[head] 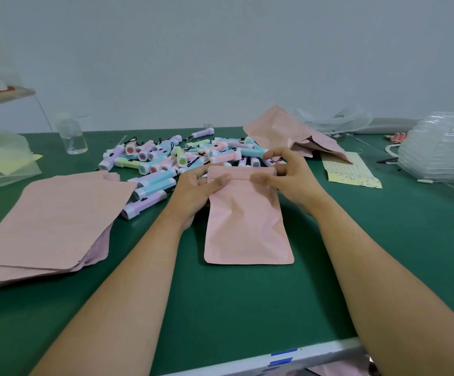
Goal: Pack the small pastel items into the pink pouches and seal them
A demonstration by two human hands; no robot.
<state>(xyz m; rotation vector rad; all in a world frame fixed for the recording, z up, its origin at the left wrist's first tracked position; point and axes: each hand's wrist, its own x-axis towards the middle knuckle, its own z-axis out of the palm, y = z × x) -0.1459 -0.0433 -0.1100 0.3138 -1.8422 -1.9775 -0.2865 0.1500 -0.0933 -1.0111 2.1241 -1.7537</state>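
Note:
A pink pouch [247,226] lies in the middle of the green table [220,299], its top edge pointing away from me. My left hand [196,191] pinches the pouch's top strip at the left corner, thumb on top. My right hand [288,175] pinches the same strip at the right corner, with its forefinger raised. Just behind the pouch lies a heap of small pastel flashlights [171,158] in blue, purple, pink and green, several with black wrist loops. I cannot tell what is inside the pouch.
A stack of flat pink pouches [47,223] lies at the left. More pink pouches [291,131] are piled at the back right beside a yellow patterned bag [353,172]. A clear bottle [71,134] stands back left; clear plastic packs [437,150] are stacked far right.

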